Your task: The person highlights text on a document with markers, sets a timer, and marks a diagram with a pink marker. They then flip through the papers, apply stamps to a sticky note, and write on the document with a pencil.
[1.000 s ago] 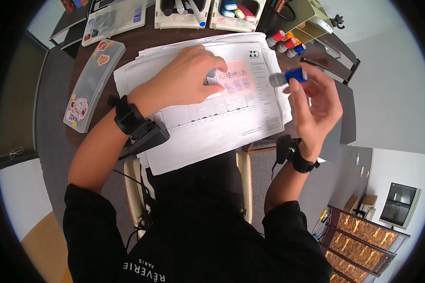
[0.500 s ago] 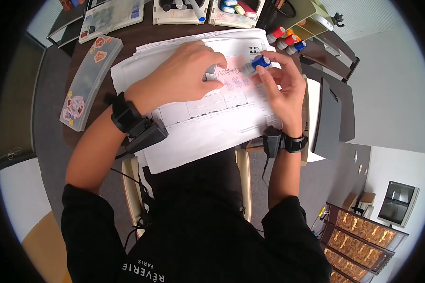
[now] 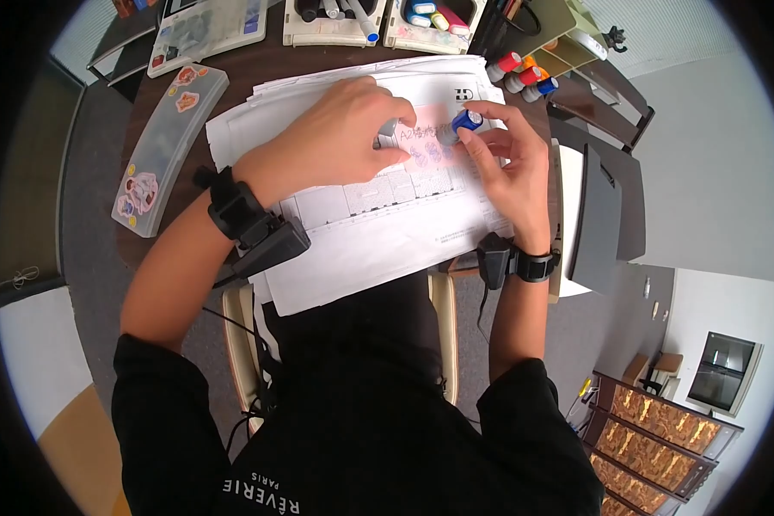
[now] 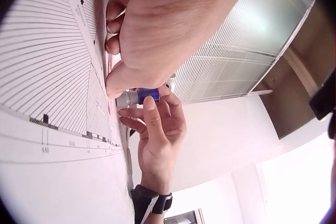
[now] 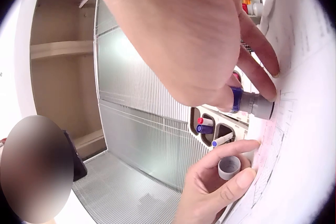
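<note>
My right hand (image 3: 516, 168) pinches a blue-and-grey round stamp (image 3: 466, 121) between thumb and fingers. The stamp's grey end is down at a pink slip (image 3: 430, 118) with handwriting and round blue stamp marks, two of them in sight. In the right wrist view the stamp's grey end (image 5: 260, 106) stands close over the paper. My left hand (image 3: 335, 138) touches the slip's left side with thumb and index fingertips. A small grey cap (image 5: 229, 170) sits inside its curled fingers. Under both hands lies a stack of printed drawings (image 3: 353, 258).
Red stamps (image 3: 522, 79) and a blue stamp (image 3: 542, 89) stand at the right back. Marker holders (image 3: 331, 36) line the far edge, beside a clear plastic box (image 3: 206, 39). A stickered pencil case (image 3: 170, 150) lies left of the papers.
My right hand has carried the stamp from right of the papers leftward over the pink slip, then slightly farther left and down. My left hand has stayed in place.
</note>
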A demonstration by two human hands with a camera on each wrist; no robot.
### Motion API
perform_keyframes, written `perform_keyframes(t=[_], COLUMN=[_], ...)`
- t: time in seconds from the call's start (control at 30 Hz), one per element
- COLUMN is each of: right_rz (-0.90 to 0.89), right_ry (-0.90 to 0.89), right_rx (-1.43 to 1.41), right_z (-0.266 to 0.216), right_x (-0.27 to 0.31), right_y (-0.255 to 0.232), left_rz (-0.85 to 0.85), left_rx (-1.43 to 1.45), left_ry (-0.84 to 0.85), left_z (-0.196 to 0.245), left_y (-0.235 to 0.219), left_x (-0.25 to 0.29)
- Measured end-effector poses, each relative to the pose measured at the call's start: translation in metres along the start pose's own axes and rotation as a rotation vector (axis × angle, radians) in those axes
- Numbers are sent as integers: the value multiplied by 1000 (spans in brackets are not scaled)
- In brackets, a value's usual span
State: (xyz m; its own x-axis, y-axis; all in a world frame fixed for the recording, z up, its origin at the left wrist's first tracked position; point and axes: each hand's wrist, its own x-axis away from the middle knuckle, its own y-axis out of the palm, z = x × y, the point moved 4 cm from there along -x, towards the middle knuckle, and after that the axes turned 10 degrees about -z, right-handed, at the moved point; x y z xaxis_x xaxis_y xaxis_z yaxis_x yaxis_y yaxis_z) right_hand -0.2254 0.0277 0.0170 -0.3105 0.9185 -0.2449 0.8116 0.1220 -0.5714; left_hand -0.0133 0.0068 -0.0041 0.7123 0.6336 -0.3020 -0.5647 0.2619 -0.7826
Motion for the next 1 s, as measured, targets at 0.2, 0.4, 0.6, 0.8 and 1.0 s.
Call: perform_keyframes(t=[0.2,0.4,0.6,0.8,1.0], right_rz=[-54,-58,197,107,37], right_ry=[-45,13,3,-25,-50], right_rx=[129,74,-322,-153,-56], right_z=[-4,-5,12,-7,-16], right_x=[0,-1,8,2,0], right_y=[1,1,-13,-12,0], left_rz=[7,-55,-20,-8,-20], left_rx=[2,40,7,11,14], left_ry=[-12,-48,-28,-7,-28], left_z=[1,0,3,-4,0], left_y=[1,-1,-1,2,-1], left_x=[2,-3,2,0,2])
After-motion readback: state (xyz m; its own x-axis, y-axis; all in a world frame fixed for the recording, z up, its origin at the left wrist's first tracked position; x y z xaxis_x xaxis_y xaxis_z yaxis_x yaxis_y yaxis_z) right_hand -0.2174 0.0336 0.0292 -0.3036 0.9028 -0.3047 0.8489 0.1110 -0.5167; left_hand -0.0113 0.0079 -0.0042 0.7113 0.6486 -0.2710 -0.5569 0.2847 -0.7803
